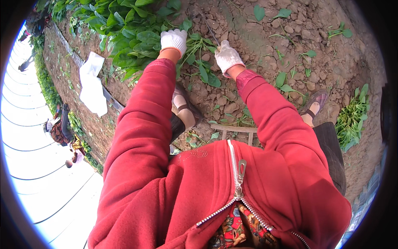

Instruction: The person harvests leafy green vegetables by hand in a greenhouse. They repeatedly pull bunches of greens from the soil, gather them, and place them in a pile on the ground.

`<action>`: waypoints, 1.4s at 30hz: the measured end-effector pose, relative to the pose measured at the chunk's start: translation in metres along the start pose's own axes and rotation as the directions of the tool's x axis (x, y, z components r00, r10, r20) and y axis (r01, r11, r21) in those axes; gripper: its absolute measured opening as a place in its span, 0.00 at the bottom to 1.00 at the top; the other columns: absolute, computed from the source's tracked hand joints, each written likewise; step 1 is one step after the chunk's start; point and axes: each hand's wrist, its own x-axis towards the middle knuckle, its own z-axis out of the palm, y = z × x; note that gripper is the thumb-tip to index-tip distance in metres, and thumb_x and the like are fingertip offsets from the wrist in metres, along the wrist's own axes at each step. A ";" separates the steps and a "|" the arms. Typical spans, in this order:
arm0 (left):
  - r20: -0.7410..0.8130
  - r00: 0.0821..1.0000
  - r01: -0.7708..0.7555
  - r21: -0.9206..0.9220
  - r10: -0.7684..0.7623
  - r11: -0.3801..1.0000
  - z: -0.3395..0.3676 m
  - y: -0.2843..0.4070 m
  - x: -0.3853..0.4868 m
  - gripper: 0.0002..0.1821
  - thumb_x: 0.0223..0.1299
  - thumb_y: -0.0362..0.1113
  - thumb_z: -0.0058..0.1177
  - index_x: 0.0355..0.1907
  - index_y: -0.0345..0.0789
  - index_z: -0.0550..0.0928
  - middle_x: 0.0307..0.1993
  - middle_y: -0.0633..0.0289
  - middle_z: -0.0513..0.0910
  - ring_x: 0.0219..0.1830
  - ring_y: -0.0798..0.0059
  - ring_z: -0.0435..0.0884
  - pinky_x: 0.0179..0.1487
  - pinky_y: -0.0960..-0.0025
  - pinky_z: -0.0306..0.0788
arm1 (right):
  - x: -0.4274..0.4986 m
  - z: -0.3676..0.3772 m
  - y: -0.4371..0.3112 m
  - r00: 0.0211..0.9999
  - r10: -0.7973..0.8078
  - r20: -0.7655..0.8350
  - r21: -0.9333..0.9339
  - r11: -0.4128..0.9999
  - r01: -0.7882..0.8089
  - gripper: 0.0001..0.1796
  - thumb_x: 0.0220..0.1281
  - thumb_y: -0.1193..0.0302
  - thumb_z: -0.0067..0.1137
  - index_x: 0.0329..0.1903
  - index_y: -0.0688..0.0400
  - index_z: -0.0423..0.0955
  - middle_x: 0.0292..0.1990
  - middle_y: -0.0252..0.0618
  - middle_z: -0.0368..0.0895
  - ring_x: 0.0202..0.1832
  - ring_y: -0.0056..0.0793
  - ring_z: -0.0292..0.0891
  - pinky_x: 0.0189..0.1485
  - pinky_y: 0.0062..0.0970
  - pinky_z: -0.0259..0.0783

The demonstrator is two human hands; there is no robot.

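My left hand, in a white knit glove, is closed at the edge of a dense stand of leafy greens that look like spinach. Pale stems fan out to the right of its knuckles, and its palm is hidden. In a soiled white glove, my right hand grips a hand tool with a thin metal shaft. The shaft points up and away over the soil, and its far end bends to the left. Loose leaves lie on the ground between and below my hands.
Dry, cloddy soil carries scattered leaves. A pile of greens lies at right. Part of a wooden stool shows below me. At left are a white sheet, a long narrow strip and other people.
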 end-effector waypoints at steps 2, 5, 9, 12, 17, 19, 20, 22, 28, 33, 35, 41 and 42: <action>-0.028 1.000 0.004 0.000 -0.004 1.000 0.002 -0.001 0.001 0.18 0.53 0.46 0.67 0.45 0.42 0.81 0.39 0.61 0.84 0.45 0.60 0.87 0.45 0.54 0.76 | 0.000 -0.001 0.003 0.999 -0.024 0.028 0.001 1.000 0.024 0.19 0.72 0.63 0.52 0.54 0.66 0.66 0.43 0.61 0.85 0.48 0.59 0.82 0.50 0.50 0.76; -0.085 0.996 0.009 -0.001 -0.009 1.000 0.003 0.000 -0.004 0.14 0.54 0.44 0.65 0.41 0.44 0.81 0.34 0.63 0.84 0.43 0.62 0.86 0.43 0.55 0.75 | -0.010 -0.002 0.013 0.998 -0.058 -0.021 0.016 0.998 0.059 0.20 0.72 0.63 0.52 0.55 0.66 0.65 0.42 0.60 0.85 0.48 0.60 0.82 0.49 0.50 0.76; -0.231 0.972 0.043 0.003 -0.041 0.999 0.001 0.015 -0.030 0.04 0.58 0.38 0.55 0.35 0.45 0.81 0.32 0.64 0.84 0.39 0.65 0.85 0.42 0.56 0.74 | -0.016 -0.004 0.016 0.997 -0.074 0.000 -0.048 0.996 0.074 0.18 0.72 0.63 0.53 0.50 0.64 0.64 0.41 0.59 0.85 0.46 0.59 0.82 0.47 0.51 0.77; -0.293 0.953 0.071 -0.022 -0.075 0.997 0.002 0.028 -0.046 0.03 0.60 0.36 0.51 0.34 0.45 0.80 0.30 0.64 0.83 0.37 0.64 0.84 0.43 0.57 0.73 | -0.016 -0.007 0.014 0.989 -0.144 -0.018 -0.071 0.987 0.143 0.17 0.72 0.63 0.53 0.49 0.63 0.64 0.41 0.58 0.86 0.46 0.59 0.82 0.46 0.51 0.77; -0.315 0.933 0.143 -0.124 -0.176 0.982 0.011 0.029 -0.058 0.03 0.58 0.37 0.54 0.35 0.44 0.81 0.32 0.64 0.83 0.40 0.64 0.84 0.47 0.56 0.72 | -0.032 -0.015 0.019 0.983 -0.166 -0.080 -0.023 0.986 0.164 0.16 0.72 0.64 0.54 0.50 0.63 0.64 0.42 0.56 0.86 0.46 0.58 0.83 0.46 0.50 0.77; -0.335 0.918 0.174 -0.143 -0.213 0.974 0.016 0.029 -0.063 0.06 0.55 0.38 0.59 0.36 0.45 0.80 0.33 0.65 0.83 0.40 0.64 0.84 0.46 0.56 0.73 | -0.041 -0.015 0.021 0.981 -0.147 -0.124 0.021 0.988 0.151 0.16 0.72 0.64 0.54 0.50 0.63 0.64 0.43 0.55 0.86 0.47 0.57 0.83 0.47 0.49 0.78; -0.326 0.921 0.177 -0.144 -0.216 0.974 0.019 0.030 -0.066 0.13 0.50 0.40 0.65 0.39 0.45 0.80 0.34 0.65 0.83 0.41 0.63 0.84 0.48 0.56 0.73 | -0.045 -0.014 0.021 0.982 -0.120 -0.145 0.067 0.989 0.131 0.16 0.72 0.64 0.55 0.50 0.63 0.64 0.43 0.55 0.86 0.47 0.56 0.83 0.47 0.49 0.78; -0.316 0.927 0.149 -0.182 -0.201 0.972 0.023 0.033 -0.071 0.16 0.49 0.41 0.68 0.41 0.45 0.80 0.35 0.65 0.83 0.41 0.63 0.84 0.48 0.56 0.73 | -0.050 -0.012 0.021 0.985 -0.100 -0.137 0.126 0.985 0.117 0.17 0.72 0.64 0.55 0.50 0.63 0.63 0.45 0.56 0.86 0.48 0.55 0.83 0.48 0.48 0.78; -0.276 0.928 0.139 -0.370 -0.251 0.919 0.018 0.038 -0.076 0.27 0.47 0.47 0.70 0.52 0.45 0.81 0.40 0.63 0.86 0.45 0.61 0.84 0.50 0.56 0.75 | -0.060 -0.013 0.030 0.990 -0.119 -0.075 0.061 0.990 0.123 0.18 0.72 0.64 0.56 0.52 0.63 0.63 0.46 0.56 0.85 0.49 0.57 0.82 0.49 0.48 0.78; -0.143 0.948 0.198 -0.429 -0.283 0.881 0.004 0.040 -0.071 0.38 0.46 0.64 0.67 0.58 0.45 0.80 0.44 0.59 0.86 0.48 0.58 0.84 0.53 0.55 0.75 | -0.066 -0.018 0.044 0.995 -0.012 -0.098 0.130 0.991 0.024 0.18 0.72 0.63 0.56 0.52 0.62 0.64 0.47 0.57 0.85 0.51 0.57 0.81 0.51 0.48 0.78; -0.117 0.959 0.196 -0.386 -0.259 0.901 0.001 0.045 -0.067 0.43 0.44 0.70 0.65 0.59 0.44 0.79 0.46 0.57 0.86 0.52 0.56 0.82 0.54 0.55 0.74 | -0.065 -0.018 0.048 0.993 0.010 -0.117 0.140 0.990 0.006 0.18 0.72 0.63 0.56 0.52 0.62 0.64 0.47 0.57 0.85 0.52 0.58 0.81 0.51 0.48 0.78; -0.093 0.949 0.264 -0.287 -0.301 0.921 0.013 0.063 -0.058 0.31 0.44 0.57 0.73 0.49 0.44 0.80 0.39 0.61 0.87 0.46 0.59 0.84 0.49 0.55 0.75 | -0.061 -0.021 0.059 0.992 0.059 -0.113 0.150 0.988 -0.041 0.20 0.72 0.62 0.55 0.55 0.62 0.65 0.49 0.56 0.85 0.53 0.57 0.81 0.53 0.48 0.77; -0.133 0.943 0.258 -0.285 -0.304 0.923 0.015 0.062 -0.059 0.27 0.45 0.52 0.72 0.48 0.45 0.80 0.36 0.63 0.87 0.42 0.61 0.85 0.46 0.55 0.75 | -0.060 -0.022 0.060 0.992 0.081 -0.094 0.162 0.985 -0.065 0.21 0.71 0.61 0.56 0.56 0.62 0.65 0.50 0.56 0.85 0.54 0.56 0.81 0.53 0.48 0.77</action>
